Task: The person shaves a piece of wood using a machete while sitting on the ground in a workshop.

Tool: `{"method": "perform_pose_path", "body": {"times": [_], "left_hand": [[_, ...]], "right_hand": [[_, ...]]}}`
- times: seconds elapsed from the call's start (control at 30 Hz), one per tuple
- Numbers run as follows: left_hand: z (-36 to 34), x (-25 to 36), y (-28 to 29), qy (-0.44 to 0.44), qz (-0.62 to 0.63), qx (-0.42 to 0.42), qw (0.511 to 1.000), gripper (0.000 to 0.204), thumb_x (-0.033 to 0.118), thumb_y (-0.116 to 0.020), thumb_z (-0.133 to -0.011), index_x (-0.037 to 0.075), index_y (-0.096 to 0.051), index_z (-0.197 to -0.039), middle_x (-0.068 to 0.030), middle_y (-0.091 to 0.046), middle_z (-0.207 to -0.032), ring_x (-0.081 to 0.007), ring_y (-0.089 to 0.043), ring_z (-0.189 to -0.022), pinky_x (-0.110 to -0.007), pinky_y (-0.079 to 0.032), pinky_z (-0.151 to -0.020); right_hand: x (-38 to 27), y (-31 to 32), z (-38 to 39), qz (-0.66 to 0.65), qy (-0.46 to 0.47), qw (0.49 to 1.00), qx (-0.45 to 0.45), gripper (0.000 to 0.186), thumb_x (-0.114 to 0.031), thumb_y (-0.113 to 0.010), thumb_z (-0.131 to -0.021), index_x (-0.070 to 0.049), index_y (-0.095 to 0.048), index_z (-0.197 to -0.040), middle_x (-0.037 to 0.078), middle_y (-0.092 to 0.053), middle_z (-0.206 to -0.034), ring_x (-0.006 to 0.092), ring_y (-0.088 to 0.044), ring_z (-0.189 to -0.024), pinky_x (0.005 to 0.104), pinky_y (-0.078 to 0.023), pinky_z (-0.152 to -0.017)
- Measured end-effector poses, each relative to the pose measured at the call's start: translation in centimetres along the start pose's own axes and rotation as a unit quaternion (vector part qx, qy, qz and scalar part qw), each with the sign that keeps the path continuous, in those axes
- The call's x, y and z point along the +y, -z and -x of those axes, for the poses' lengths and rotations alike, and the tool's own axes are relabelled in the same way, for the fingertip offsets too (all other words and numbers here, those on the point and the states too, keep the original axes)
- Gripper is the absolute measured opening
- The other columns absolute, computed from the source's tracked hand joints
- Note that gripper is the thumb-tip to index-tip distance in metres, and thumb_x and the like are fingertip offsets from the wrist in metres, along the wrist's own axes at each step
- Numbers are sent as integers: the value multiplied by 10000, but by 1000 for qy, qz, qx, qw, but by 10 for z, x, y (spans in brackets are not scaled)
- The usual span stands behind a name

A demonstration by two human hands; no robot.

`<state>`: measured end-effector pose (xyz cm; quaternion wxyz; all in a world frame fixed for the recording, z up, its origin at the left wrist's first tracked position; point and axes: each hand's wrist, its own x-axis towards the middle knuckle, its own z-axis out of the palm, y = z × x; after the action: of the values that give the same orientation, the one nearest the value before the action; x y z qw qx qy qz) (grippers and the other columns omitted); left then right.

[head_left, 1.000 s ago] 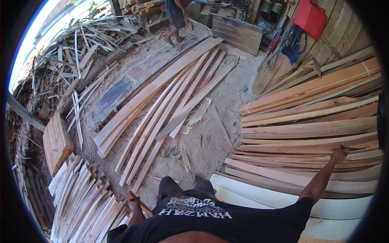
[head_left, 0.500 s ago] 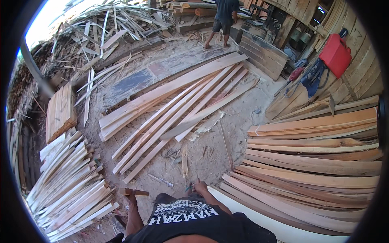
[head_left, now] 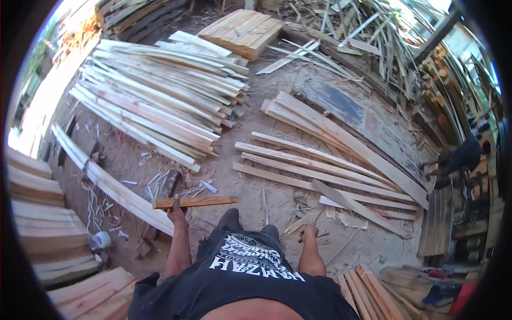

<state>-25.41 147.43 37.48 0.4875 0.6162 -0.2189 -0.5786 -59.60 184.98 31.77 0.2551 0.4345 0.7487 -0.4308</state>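
My left hand (head_left: 177, 213) is closed around a short wooden stick (head_left: 210, 201), squared and brownish, which it holds level in front of my left side. The longer part of the stick points to the right. My right hand (head_left: 308, 233) hangs lower on the right with its fingers curled in. Whether anything sits inside those fingers is hidden. Beyond the right hand lies a loose group of long sawn planks (head_left: 325, 173) on the dirt ground. A long pale board (head_left: 114, 184) lies on the ground beside my left hand.
A big stack of thin slats (head_left: 154, 96) lies ahead on the left, near a block of bundled boards (head_left: 240, 32). Boards are piled at the lower left (head_left: 48, 229) and lower right (head_left: 368, 293). A roll of tape (head_left: 100, 240) lies at left. Another person (head_left: 461, 157) stands far right.
My view has swung to the left, so the slat stack now lies ahead and the planks sit to the right. The stick stays in my left hand. My right hand is now farther out from my body.
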Motion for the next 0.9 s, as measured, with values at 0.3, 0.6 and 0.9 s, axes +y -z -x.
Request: {"method": "perform_pose_path", "body": {"times": [0.3,0.6,0.9], "left_hand": [[-40,72,92,0,170,141,975,780,480,-795,-670,32,-448,-1207,-145,-536,-1105,-314,-582,-1002,-448,-503,-891],[-53,98,127,-14,285,321,903,810,420,-788,-707,-16,-378,-1251,-181,-497,-1184,-361,-547,-1091,-460,-489,-925],[-96,135,111,-76,252,446,856,722,404,-803,-696,28,-457,-1206,-109,-539,-1132,-266,-571,-1028,-399,-492,-875]], "right_hand": [[69,-76,35,326,49,924,-193,228,-270,-540,-867,-43,-539,-851,115,-497,-657,267,-526,-574,445,-457,-537],[-53,-274,146,362,182,865,-296,157,-140,-618,-824,-42,-498,-850,85,-469,-623,220,-515,-457,338,-425,-373],[-50,-489,170,713,356,478,-370,493,-490,-493,-875,-30,-547,-1041,141,-622,-811,298,-607,-657,445,-488,-593]]}}
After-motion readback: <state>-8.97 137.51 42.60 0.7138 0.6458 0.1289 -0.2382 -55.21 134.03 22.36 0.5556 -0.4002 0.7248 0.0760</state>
